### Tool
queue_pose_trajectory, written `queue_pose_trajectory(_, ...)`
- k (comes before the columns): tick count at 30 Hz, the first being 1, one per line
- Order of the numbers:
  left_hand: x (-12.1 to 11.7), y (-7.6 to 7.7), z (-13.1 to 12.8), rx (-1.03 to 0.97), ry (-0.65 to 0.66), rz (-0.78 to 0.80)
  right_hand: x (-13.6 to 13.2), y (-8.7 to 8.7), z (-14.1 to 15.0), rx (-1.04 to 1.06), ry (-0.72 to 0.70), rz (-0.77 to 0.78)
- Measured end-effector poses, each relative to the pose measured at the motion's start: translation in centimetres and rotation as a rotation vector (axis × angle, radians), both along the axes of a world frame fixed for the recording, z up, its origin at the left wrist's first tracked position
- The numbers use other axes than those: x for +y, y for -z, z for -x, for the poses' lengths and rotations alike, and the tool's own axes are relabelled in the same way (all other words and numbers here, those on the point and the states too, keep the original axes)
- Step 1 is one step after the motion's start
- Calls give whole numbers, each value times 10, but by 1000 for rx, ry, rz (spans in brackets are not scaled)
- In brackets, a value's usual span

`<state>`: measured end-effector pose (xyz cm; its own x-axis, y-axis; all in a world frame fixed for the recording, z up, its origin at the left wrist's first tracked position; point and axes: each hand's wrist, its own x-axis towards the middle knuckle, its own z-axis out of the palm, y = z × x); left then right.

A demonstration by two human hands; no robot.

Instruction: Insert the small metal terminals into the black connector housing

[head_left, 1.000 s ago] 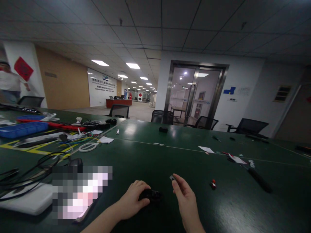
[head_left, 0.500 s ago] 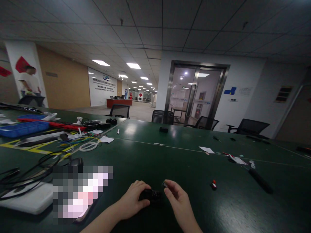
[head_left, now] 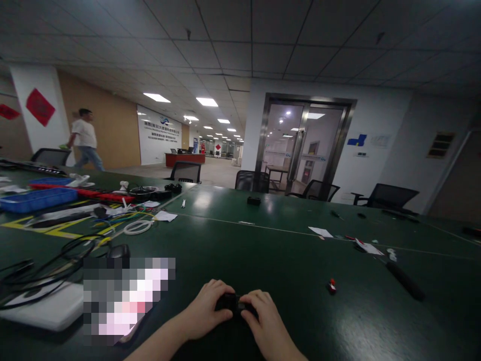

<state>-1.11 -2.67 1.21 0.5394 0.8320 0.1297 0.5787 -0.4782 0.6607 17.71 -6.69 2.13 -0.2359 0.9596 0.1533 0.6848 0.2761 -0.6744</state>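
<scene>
A small black box-shaped device (head_left: 230,302) is on the green table just in front of me. My left hand (head_left: 205,307) grips its left end between thumb and fingers. At the right part of the device, my right hand (head_left: 269,321) is closed, thumb and fingertips pinched together against the top. A small greyish piece (head_left: 241,303) shows at those fingertips, too small to name. Both hands hide most of the device's ends.
A pixelated phone-like slab (head_left: 141,301), a white box (head_left: 48,306), black cables and a blue tray (head_left: 37,199) stand at the left. To the right are a small red item (head_left: 331,286) and a black-handled tool (head_left: 405,281). A person (head_left: 85,138) walks beyond the table.
My right hand has moved left and down with the small piece, from beside the black device onto it. My left hand keeps its grip. The person in the background has walked rightward.
</scene>
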Motion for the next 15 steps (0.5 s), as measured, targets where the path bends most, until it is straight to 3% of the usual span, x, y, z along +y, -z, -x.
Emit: queue_pose_trajectory(15, -5, -10, -2, 18, 3, 31, -4, -10, -1, -137, -29, 36)
